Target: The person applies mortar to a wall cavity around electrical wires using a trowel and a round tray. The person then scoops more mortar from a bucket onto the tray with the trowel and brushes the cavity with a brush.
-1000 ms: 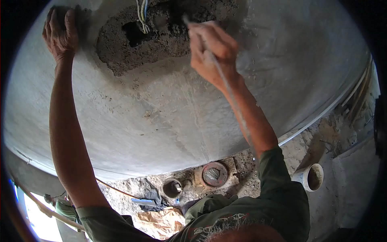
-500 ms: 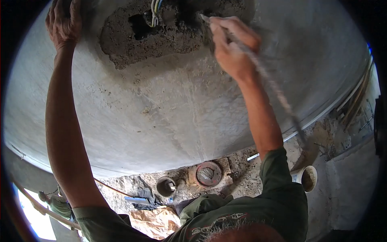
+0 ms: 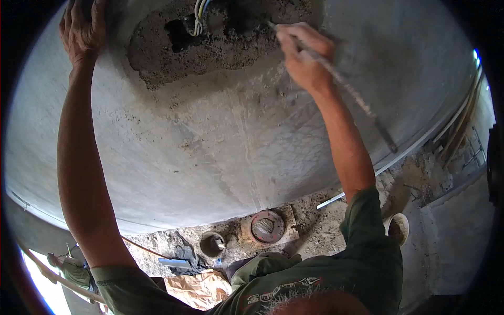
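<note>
My left hand [image 3: 83,34] rests on the grey plastered wall [image 3: 210,142] at the upper left, its fingers stretched out and holding nothing. My right hand [image 3: 308,58] is closed around a long, thin, mortar-smeared rod-like tool [image 3: 353,94]; its exact kind is unclear. The tool's narrow tip touches or nearly touches the right part of a rough dark patch [image 3: 210,63] in the wall, while its thicker rear end points down to the right. Inside the patch is a dark square hole [image 3: 177,35], with several electrical wires [image 3: 199,18] hanging beside it.
Below the wall, a round reddish pan of mortar [image 3: 268,227], a small bucket [image 3: 212,244] and brown paper [image 3: 197,290] lie on the rubble-strewn floor. A white bucket [image 3: 397,229] stands at right, near leaning boards [image 3: 464,123]. Another person [image 3: 76,270] is at lower left.
My right hand and the tool have shifted slightly, the tool's rear end swinging upward. My left hand stays on the wall. The whole view has tilted a little.
</note>
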`<state>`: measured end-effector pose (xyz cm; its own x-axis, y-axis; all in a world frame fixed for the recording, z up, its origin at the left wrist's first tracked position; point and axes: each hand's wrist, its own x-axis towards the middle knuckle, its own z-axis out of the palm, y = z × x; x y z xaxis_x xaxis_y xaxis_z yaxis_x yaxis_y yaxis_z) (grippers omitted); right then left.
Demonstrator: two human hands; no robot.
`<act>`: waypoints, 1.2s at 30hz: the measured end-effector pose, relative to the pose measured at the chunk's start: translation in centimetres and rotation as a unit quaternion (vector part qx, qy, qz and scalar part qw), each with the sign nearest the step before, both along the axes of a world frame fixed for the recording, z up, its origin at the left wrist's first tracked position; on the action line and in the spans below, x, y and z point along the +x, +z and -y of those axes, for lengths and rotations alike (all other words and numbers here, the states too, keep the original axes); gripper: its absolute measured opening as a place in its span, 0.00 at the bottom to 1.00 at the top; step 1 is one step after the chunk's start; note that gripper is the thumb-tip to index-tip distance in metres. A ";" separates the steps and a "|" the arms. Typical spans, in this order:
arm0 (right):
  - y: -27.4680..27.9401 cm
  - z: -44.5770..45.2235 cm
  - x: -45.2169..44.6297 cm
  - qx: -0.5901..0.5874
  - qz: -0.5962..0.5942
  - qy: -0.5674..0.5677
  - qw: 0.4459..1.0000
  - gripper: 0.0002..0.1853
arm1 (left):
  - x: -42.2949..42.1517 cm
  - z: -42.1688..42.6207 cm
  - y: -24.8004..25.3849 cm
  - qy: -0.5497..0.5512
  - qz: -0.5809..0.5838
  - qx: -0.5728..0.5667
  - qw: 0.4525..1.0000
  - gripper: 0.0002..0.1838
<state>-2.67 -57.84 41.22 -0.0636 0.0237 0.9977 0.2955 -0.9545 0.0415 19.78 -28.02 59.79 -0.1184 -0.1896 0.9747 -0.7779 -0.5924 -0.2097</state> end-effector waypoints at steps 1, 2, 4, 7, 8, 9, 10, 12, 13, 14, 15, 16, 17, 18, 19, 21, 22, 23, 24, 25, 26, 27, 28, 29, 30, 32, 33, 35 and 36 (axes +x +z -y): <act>0.1 -0.3 -0.2 0.000 0.003 -0.002 1.000 0.03 | 0.6 0.3 0.1 -0.002 0.003 0.000 1.000 0.50; 0.4 -0.6 -0.4 0.019 -0.006 0.033 0.999 0.03 | 1.6 0.7 0.4 -0.014 0.096 -0.033 0.995 0.45; 0.7 0.1 -0.1 -0.015 0.033 0.019 0.999 0.04 | 3.0 0.3 0.8 -0.024 0.186 -0.062 0.980 0.40; 0.5 -0.1 0.2 -0.041 -0.040 0.015 0.998 0.04 | 3.3 0.3 1.2 0.022 0.189 -0.017 0.982 0.40; 0.5 -0.2 -0.2 -0.049 -0.048 0.006 0.998 0.04 | 3.3 0.4 1.1 -0.005 0.190 -0.031 0.981 0.40; 1.0 0.2 -0.2 -0.051 -0.048 0.006 0.998 0.04 | 3.1 0.5 0.9 -0.030 0.190 -0.046 0.980 0.40; 1.4 0.6 -0.2 -0.066 -0.015 -0.014 0.998 0.04 | 2.9 0.5 0.8 -0.030 0.188 -0.045 0.981 0.40; 1.3 0.7 -0.1 -0.078 0.018 -0.035 0.996 0.04 | 2.7 0.6 0.8 -0.021 0.184 -0.052 0.981 0.40; 1.2 0.6 0.1 -0.100 -0.001 -0.036 0.994 0.04 | 2.6 0.6 0.8 -0.021 0.185 -0.053 0.981 0.40; 1.2 0.5 0.1 -0.121 -0.022 -0.037 0.992 0.05 | 2.7 0.6 0.7 -0.018 0.183 -0.053 0.982 0.40; 1.6 0.6 0.1 -0.125 -0.021 -0.037 0.991 0.05 | 2.6 0.6 0.7 -0.013 0.182 -0.056 0.982 0.40; 2.1 0.8 0.0 -0.136 0.006 -0.032 0.990 0.05 | 2.6 0.5 0.7 -0.011 0.181 -0.058 0.982 0.40; 2.2 0.8 0.0 -0.144 0.030 -0.026 0.989 0.05 | 2.6 0.6 0.6 -0.024 0.182 -0.058 0.981 0.40; 2.3 0.3 -0.3 -0.095 0.020 -0.008 0.995 0.04 | 2.1 0.8 0.5 -0.037 0.184 -0.060 0.980 0.40; 2.1 0.4 -0.2 -0.096 0.020 -0.007 0.995 0.04 | 1.5 0.6 0.4 -0.036 0.184 -0.060 0.980 0.40; 1.8 0.5 -0.1 -0.131 -0.045 -0.023 0.990 0.04 | 0.3 0.0 0.0 0.005 0.020 0.006 1.000 0.51; 2.3 0.7 -0.1 -0.136 -0.044 -0.022 0.989 0.04 | 0.1 0.0 0.2 0.006 0.020 0.000 1.000 0.51; 2.7 0.9 -0.2 -0.145 -0.021 -0.027 0.989 0.04 | -0.1 0.0 0.2 -0.007 0.013 0.000 1.000 0.51; 3.0 0.9 -0.4 -0.149 0.001 -0.032 0.988 0.04 | -0.1 0.1 0.1 -0.020 0.005 0.004 1.000 0.52; 3.2 1.0 -0.6 -0.150 0.024 -0.039 0.988 0.04 | -0.1 0.1 -0.1 -0.020 0.003 0.007 1.000 0.52; 3.3 1.2 -0.7 -0.135 0.002 -0.034 0.990 0.03 | -0.1 0.1 -0.1 -0.013 0.003 0.008 1.000 0.52; 3.0 1.1 -0.5 -0.136 0.002 -0.033 0.990 0.03 | -0.2 0.0 -0.1 -0.006 0.004 0.005 1.000 0.52; 2.3 1.0 -0.4 -0.131 -0.021 -0.030 0.991 0.03 | -0.3 0.0 -0.1 -0.006 0.003 0.003 1.000 0.52; 1.8 0.9 -0.3 -0.125 -0.044 -0.028 0.991 0.03 | -0.3 0.2 -0.1 -0.004 0.003 0.000 1.000 0.52; 1.4 0.7 -0.3 -0.128 -0.045 -0.027 0.990 0.03 | -0.4 0.2 -0.2 -0.002 0.003 -0.002 1.000 0.51; 0.4 0.1 -0.4 -0.017 -0.033 -0.001 0.999 0.03 | -0.6 0.2 -0.3 -0.005 -0.002 -0.001 1.000 0.51; 0.1 -0.2 -0.2 -0.016 -0.032 0.000 0.999 0.03 | -0.7 0.2 -0.2 -0.009 -0.002 0.002 1.000 0.51; -0.3 -0.9 0.2 -0.031 -0.015 0.013 0.999 0.03 | -0.4 0.1 0.0 -0.012 0.002 0.005 1.000 0.52; -0.2 -0.5 0.2 0.003 -0.012 0.012 1.000 0.02 | -0.4 0.1 -0.1 -0.013 0.003 0.005 1.000 0.53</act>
<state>-2.51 -57.34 41.06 -0.0400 0.0161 0.9991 0.3191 -0.9473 0.0280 19.39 -28.12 59.73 -0.1299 -0.1950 0.9722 -0.7921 -0.5694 -0.2201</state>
